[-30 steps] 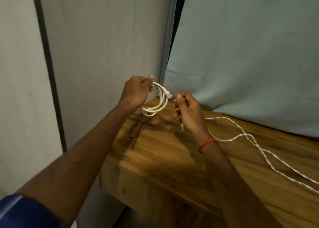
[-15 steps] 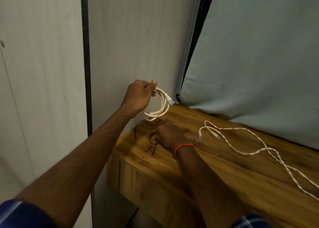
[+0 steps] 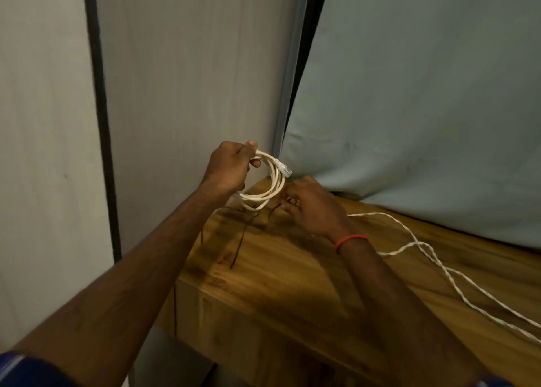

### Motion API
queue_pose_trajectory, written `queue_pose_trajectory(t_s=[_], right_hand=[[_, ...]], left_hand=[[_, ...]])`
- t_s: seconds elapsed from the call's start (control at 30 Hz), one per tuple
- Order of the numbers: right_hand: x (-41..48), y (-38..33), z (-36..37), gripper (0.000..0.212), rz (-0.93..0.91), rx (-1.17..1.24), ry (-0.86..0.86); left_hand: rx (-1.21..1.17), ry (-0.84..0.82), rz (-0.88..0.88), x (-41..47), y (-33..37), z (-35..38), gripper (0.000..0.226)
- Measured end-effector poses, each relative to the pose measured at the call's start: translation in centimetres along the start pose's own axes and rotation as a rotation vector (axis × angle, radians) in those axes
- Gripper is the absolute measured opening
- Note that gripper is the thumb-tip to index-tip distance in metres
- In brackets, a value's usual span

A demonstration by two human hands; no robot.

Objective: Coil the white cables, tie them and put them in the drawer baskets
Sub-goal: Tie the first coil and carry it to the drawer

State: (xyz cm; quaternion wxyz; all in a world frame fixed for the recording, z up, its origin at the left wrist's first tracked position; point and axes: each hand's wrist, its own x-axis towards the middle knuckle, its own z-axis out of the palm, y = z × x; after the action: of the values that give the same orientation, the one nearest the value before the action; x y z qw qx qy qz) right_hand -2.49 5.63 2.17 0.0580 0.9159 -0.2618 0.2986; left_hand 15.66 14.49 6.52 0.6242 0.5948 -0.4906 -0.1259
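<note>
My left hand (image 3: 231,168) grips a coiled white cable (image 3: 276,186) in the air above the wooden table's far left corner. The cable's clear plug (image 3: 285,170) sticks out at the top right of the coil. Just to the right of the coil, my right hand (image 3: 314,208) has its fingertips curled and pinches a thin black tie wire (image 3: 273,212). More thin black tie wires (image 3: 238,244) lie on the table below the coil. A second white cable (image 3: 424,247), loose and twisted, trails across the table to the right.
The wooden table (image 3: 281,287) has its front edge running from the left down to the lower right. A pale blue-grey cloth (image 3: 424,108) hangs behind it. Light wall panels with a dark vertical strip (image 3: 101,117) stand at the left.
My right hand let go of the second cable's end, dropped to the black wires on the table, and has now risen beside the coil with one pinched. My left hand kept holding the coil.
</note>
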Motion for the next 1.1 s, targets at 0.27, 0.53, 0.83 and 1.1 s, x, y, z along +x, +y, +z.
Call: queue_pose_trajectory(t_s=[0.27,0.53,0.83,1.1], right_hand=[[-7.9,7.9,-10.2,0.010,0.306,0.150,0.230],[-13.2,11.8,-12.9,0.010,0.331,0.164,0.644],[-16.4,14.1,-9.9,0.017,-0.061,-0.168,0.537],[-16.6,15.8,-9.6,0.022,-0.066,-0.374,0.275]], left_hand=[[-0.055,-0.098,0.025,-1.1,1.8,7.1,0.045],[-0.138,-0.206,0.048,-4.2,3.0,18.4,0.052],[-0.128,-0.268,0.026,-5.6,0.8,27.3,0.053],[-0.240,-0.321,-0.135,-5.6,-0.2,28.7,0.045]])
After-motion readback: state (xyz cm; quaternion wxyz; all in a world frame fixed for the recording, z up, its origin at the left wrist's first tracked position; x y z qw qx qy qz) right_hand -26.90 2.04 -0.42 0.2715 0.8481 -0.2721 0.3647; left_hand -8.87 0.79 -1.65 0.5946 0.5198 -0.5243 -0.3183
